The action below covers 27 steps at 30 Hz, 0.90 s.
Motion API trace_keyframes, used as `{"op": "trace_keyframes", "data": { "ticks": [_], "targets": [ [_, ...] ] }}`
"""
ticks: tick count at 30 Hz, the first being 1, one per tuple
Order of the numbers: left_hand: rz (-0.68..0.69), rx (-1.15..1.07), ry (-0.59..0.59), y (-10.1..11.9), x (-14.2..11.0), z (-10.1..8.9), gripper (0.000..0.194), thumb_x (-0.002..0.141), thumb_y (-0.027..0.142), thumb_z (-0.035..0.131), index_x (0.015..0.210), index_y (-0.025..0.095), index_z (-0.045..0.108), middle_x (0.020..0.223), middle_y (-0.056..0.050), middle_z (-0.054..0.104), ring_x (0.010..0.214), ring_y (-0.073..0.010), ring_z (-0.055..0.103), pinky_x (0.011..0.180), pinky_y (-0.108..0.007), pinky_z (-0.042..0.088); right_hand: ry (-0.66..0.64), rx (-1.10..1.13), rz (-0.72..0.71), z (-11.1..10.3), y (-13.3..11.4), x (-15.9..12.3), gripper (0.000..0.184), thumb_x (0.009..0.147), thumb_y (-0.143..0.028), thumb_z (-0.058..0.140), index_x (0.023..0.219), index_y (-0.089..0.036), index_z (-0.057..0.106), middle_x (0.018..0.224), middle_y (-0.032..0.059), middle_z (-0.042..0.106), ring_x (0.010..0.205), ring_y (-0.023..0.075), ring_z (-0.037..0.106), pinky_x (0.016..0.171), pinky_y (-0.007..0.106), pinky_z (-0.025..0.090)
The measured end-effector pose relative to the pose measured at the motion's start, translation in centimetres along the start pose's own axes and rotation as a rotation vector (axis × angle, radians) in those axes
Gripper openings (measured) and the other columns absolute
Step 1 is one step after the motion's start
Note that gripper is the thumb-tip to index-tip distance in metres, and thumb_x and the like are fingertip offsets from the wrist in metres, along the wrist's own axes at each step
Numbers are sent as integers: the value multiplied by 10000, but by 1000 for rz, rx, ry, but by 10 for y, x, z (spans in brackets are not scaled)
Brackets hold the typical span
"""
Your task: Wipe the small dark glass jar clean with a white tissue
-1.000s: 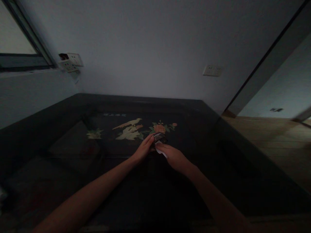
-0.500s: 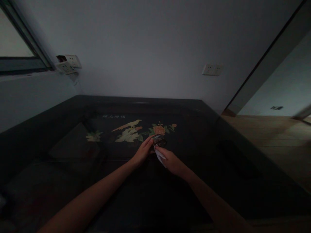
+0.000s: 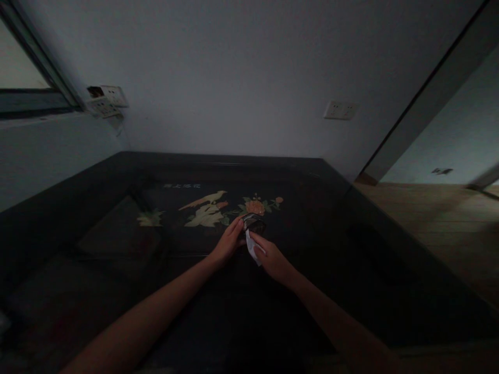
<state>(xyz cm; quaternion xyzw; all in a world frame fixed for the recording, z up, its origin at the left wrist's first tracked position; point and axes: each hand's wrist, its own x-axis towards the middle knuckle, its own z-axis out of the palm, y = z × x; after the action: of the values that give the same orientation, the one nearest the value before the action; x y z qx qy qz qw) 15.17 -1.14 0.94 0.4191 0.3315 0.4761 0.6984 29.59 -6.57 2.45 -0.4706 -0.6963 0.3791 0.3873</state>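
Observation:
Over the dark glossy tabletop (image 3: 234, 280), my left hand (image 3: 229, 241) is closed on a small pair of dark-framed glasses (image 3: 255, 223), gripping its left side. Dim light leaves the frame's finer detail unclear. My right hand (image 3: 273, 259) pinches a white tissue or cloth (image 3: 253, 249) that hangs below the glasses. The top of this white piece touches the glasses' lower edge. Both hands meet close together in front of a flower picture (image 3: 255, 208) on the table.
A bird design (image 3: 206, 210) decorates the tabletop farther left. Behind stands a pale wall (image 3: 226, 93) with a wall socket (image 3: 341, 110) at right and more sockets (image 3: 109, 101) at left, near a window frame (image 3: 35, 101). Wooden flooring (image 3: 413, 213) shows beyond the table's right edge.
The glasses have shifted slightly up and left with my left hand. The white piece in my right hand has moved a little left and shows more of itself below the frame.

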Motion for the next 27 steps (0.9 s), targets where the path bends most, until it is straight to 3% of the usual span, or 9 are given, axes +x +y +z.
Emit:
{"op": "trace_keyframes", "data": {
  "ticks": [3,6,9,12,15,18,20,24,27],
  "targets": [
    [2,-10,-20,1,-1,1,484,754,511,643,1139,223,585,1166,-87,611,1031,-250,575,756,-325,514,-122,-437,-158,-10,-6,-1,475,856,-86,379,1313,-139,497,1356,129,521,1271,214,467,1074,425,355],
    [6,10,-38,1,-1,1,484,760,510,636,1145,221,590,1191,-93,601,1064,-259,556,745,-317,516,-154,-791,-186,-21,-15,-1,448,873,-65,393,1281,-189,529,1358,123,520,1279,249,455,1056,500,340],
    [-3,36,-46,1,-1,2,505,764,528,622,1161,217,590,1187,-100,605,1065,-264,552,706,-294,515,-148,-928,-214,-25,-19,0,401,893,-67,387,1231,-187,566,1322,136,551,1261,261,470,1054,545,305],
    [3,49,-38,1,-2,2,507,763,538,618,1156,217,596,1187,-97,609,1056,-263,555,693,-287,511,-145,-905,-195,-20,-17,-1,411,895,-68,373,1256,-162,547,1329,146,541,1263,263,462,1031,499,356],
    [15,61,-34,0,-2,0,493,774,528,611,1154,214,595,1180,-92,615,1041,-255,564,715,-291,505,-139,-752,-151,-12,-14,-3,473,860,-40,363,1309,-111,494,1359,153,508,1272,245,445,1037,424,380],
    [34,89,-49,-3,0,-1,477,801,512,586,1170,210,585,1171,-87,616,1032,-249,570,725,-281,500,-94,-443,-105,-5,-12,-3,501,804,-32,379,1284,-85,514,1311,151,547,1246,217,467,1079,382,342],
    [42,81,-48,-4,1,-2,464,803,499,590,1165,208,584,1147,-79,621,1020,-236,570,743,-278,499,-34,-146,-13,-2,-11,-1,514,761,-52,416,1255,-111,543,1294,128,565,1228,217,488,1080,386,342],
    [22,10,-58,-2,0,0,482,796,488,607,1188,213,557,1134,-81,616,947,-217,582,712,-283,510,82,579,272,3,-10,3,586,680,-110,499,1263,-159,527,1146,81,661,1035,240,622,936,418,470],
    [1,-37,-157,3,-3,-1,495,817,447,595,1256,233,515,1244,-103,558,1019,-248,565,728,-315,524,171,928,334,1,-9,6,572,611,-108,567,1181,-150,574,966,56,714,907,241,664,841,396,517]
  ]
}}
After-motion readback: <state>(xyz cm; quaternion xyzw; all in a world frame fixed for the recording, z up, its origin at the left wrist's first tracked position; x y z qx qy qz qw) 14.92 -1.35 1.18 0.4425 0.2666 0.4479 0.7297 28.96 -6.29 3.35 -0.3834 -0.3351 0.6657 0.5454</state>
